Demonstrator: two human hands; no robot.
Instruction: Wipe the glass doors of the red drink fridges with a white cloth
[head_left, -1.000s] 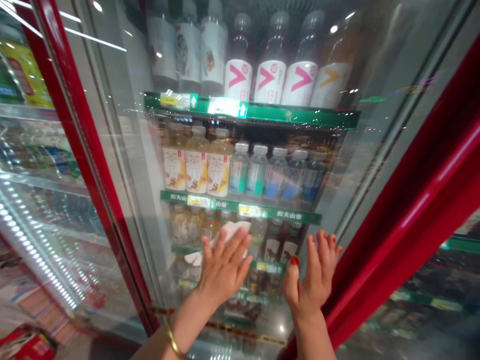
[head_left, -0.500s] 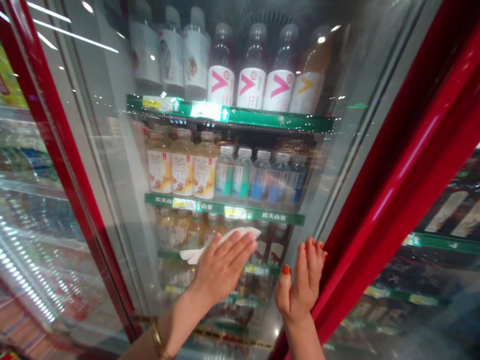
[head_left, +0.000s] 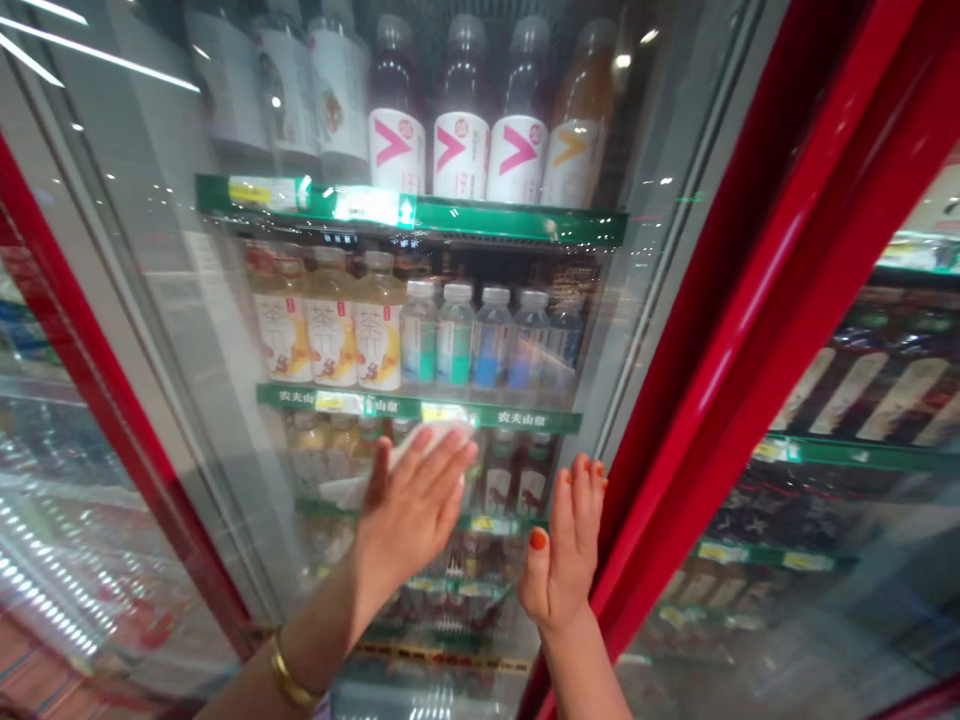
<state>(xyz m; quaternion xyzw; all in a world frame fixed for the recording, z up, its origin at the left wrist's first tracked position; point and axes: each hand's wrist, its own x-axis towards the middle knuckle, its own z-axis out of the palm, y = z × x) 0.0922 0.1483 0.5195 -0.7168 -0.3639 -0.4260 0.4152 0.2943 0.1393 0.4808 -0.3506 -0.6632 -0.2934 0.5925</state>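
Note:
My left hand [head_left: 416, 500] lies with its fingers stretched over a white cloth [head_left: 346, 491], pressing it to the glass door [head_left: 225, 330] of a drinks fridge. Part of the cloth is hidden under the palm. A gold bangle [head_left: 289, 675] circles the left wrist. To the right, my right hand [head_left: 566, 550], with orange nails, is held upright with fingers straight and thumb apart, holding nothing. It is beside the red door frame [head_left: 675, 440]; whether it touches the frame or the glass I cannot tell.
Behind the glass, bottles with pink V labels [head_left: 459, 155], tea bottles [head_left: 330, 325] and small blue-labelled bottles [head_left: 491, 345] stand on shelves with green edge strips [head_left: 525, 220]. Another red frame [head_left: 112, 400] runs down the left. More bottles [head_left: 847, 390] show at the right.
My left hand and the cloth have moved left and slightly up in view, the hand turning a little. The whole view has shifted, so the fridge and right hand also appear further left.

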